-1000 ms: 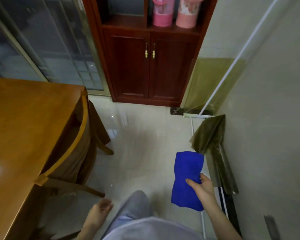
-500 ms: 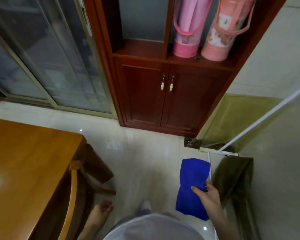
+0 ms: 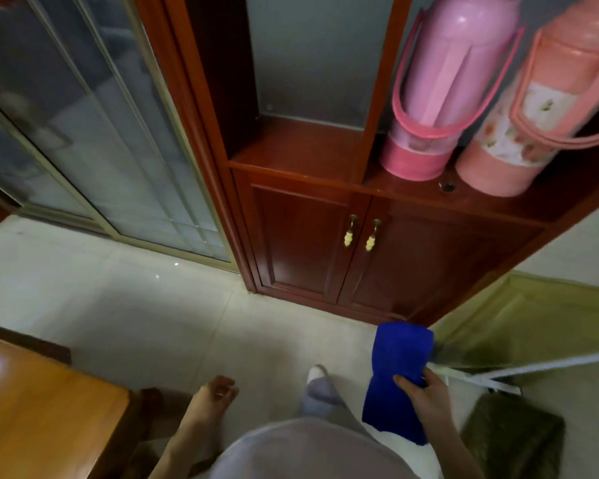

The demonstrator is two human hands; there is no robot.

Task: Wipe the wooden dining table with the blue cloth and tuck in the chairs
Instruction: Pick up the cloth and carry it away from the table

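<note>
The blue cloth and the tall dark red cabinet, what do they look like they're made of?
The blue cloth in the right hand looks like soft microfibre or terry: matte, fuzzy, folding limply. The tall dark red cabinet looks like reddish wood or veneer with a glossy varnish, judging by its panelled doors and sheen.

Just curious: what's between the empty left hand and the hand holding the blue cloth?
In the head view, the person's own trouser leg and foot over pale floor tiles lie between the left hand and the right hand gripping the cloth.
</note>
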